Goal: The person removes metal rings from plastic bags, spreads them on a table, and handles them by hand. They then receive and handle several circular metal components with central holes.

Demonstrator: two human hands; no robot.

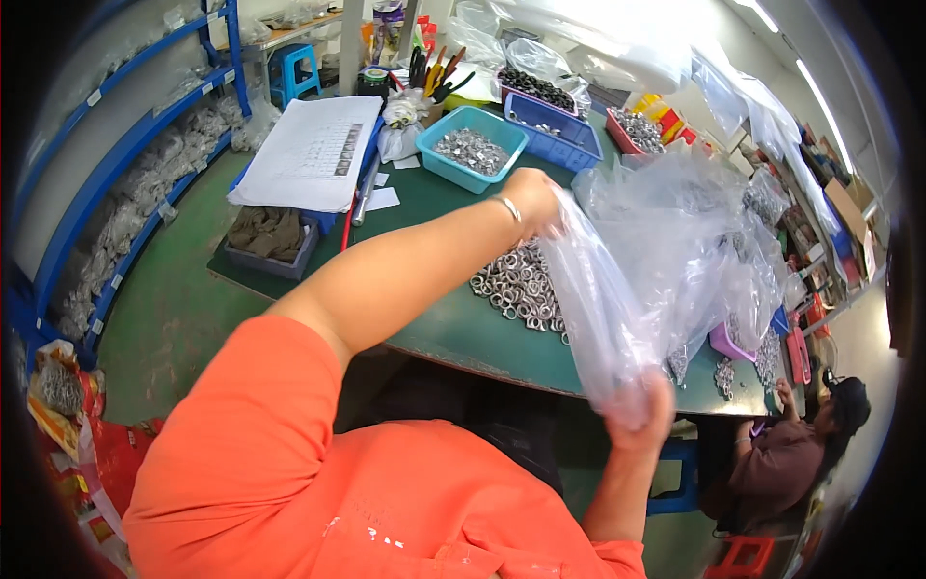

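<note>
Both of my hands grip a long clear plastic bag (598, 299), stretched between them over the table's front edge. My left hand (535, 201), a bangle on its wrist, is closed on the bag's far end; its fingertips are mostly hidden. Lower and to the right, my right hand (641, 415) closes round the near end, in front of the table edge. Beneath the bag and my left forearm lies a heap of metal rings (521, 287), partly covered by the plastic. More crumpled clear plastic (666, 222) spreads to the right of the bag.
On the green table (434, 333) stand a turquoise basket (431, 141) of small metal parts and a blue bin (571, 150). Papers (309, 145) lie at the left, above a bin of brown cloth (265, 236). Another person (786, 463) sits at the right. Blue shelving (125, 125) lines the left.
</note>
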